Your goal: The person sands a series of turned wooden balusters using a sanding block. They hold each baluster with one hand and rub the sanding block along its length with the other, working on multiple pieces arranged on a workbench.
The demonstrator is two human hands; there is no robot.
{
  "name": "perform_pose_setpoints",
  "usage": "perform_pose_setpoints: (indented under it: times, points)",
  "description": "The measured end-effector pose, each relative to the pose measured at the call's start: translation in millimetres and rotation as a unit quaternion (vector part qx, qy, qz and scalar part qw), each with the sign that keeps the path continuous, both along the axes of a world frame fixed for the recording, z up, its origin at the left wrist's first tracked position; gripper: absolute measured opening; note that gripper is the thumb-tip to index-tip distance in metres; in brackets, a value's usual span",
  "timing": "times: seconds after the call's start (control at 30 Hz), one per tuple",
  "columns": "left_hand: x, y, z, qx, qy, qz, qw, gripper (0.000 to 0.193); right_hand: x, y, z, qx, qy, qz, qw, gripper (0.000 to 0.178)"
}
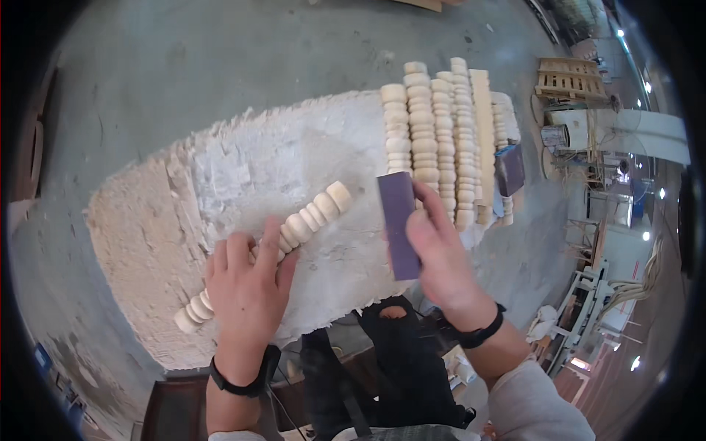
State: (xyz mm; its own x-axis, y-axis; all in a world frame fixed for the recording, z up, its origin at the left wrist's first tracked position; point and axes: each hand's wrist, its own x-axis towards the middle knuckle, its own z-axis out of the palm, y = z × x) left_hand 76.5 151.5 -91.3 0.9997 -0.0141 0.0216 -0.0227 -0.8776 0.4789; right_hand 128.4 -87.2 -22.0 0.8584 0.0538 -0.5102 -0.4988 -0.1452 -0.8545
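A pale turned wooden spindle with bead-like rings lies slantwise on the worktop. Across its middle rests my left hand, fingers bent over the wood and holding it down; that stretch is partly hidden. To the right of the spindle, my right hand grips a purple block that looks like a sanding block, thumb on one side and fingers behind it. The block is upright in the picture and apart from the spindle.
Under the spindle is a worktop with a rough, pale, fibrous cover. More turned spindles lie side by side at its right, with a flat wooden strip and another dark purple-blue block beside them. A wooden pallet stands farther right.
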Motion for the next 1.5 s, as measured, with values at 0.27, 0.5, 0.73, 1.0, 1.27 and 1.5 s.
perform_pose_setpoints:
  times: [0.27,0.5,0.73,1.0,1.27,1.5]
  points:
    - [0.7,7.2,-9.1,0.019,-0.088,-0.001,0.996,0.057,3.2,16.1,-44.0,-0.127,-0.102,0.094,0.982,0.105]
    - [-12.5,11.8,-3.5,0.031,-0.08,0.039,0.996,0.053,4.0,16.9,-50.5,-0.121,-0.164,0.131,0.97,0.096]
    - [-10.7,17.5,-16.8,0.026,-0.114,-0.007,0.993,0.047,2.4,29.4,-56.3,-0.298,-0.337,0.214,0.867,0.069]
    - [-6.7,16.6,-18.3,0.029,-0.135,0.0,0.99,0.048,38.0,66.3,-50.7,-0.347,-0.339,0.21,0.849,0.061]
    - [-7.1,13.6,-19.7,0.025,-0.132,0.01,0.991,0.048,36.4,69.2,-55.6,-0.344,-0.336,0.198,0.854,0.063]
    - [-11.0,15.8,-10.6,-0.029,-0.099,0.02,0.994,0.051,-39.1,16.7,-66.4,-0.33,-0.332,0.182,0.865,0.064]
